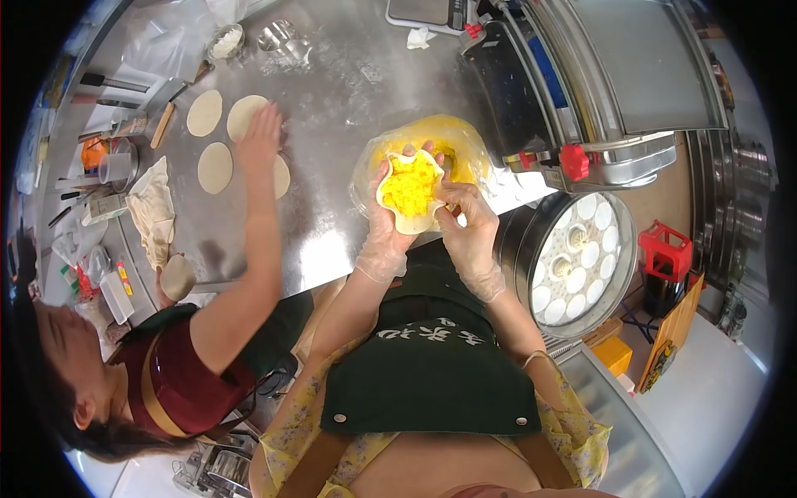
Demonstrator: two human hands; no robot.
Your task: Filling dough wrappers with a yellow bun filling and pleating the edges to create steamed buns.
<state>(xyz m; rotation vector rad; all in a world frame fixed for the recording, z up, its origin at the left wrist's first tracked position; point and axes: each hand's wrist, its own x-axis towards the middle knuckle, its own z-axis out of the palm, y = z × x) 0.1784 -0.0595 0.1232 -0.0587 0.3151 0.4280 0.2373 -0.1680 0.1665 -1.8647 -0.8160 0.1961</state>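
My left hand (387,228), in a clear glove, cradles a round dough wrapper with crinkled edges (422,217), heaped with yellow filling (409,184). My right hand (466,232), also gloved, pinches the wrapper's right rim between thumb and fingers. Just behind both hands, on the steel table (332,100), a plastic-covered mass of yellow filling (440,131) is partly hidden. To my right, a round steamer (610,216) holds several white paper discs and two pleated buns (579,239).
At left a co-worker (166,382) has a hand (259,124) on dough discs (214,168). Rolling pins and cloth line that side. A steel machine with red knobs (618,75) fills the back right; a red crate (668,249) stands beyond the steamer.
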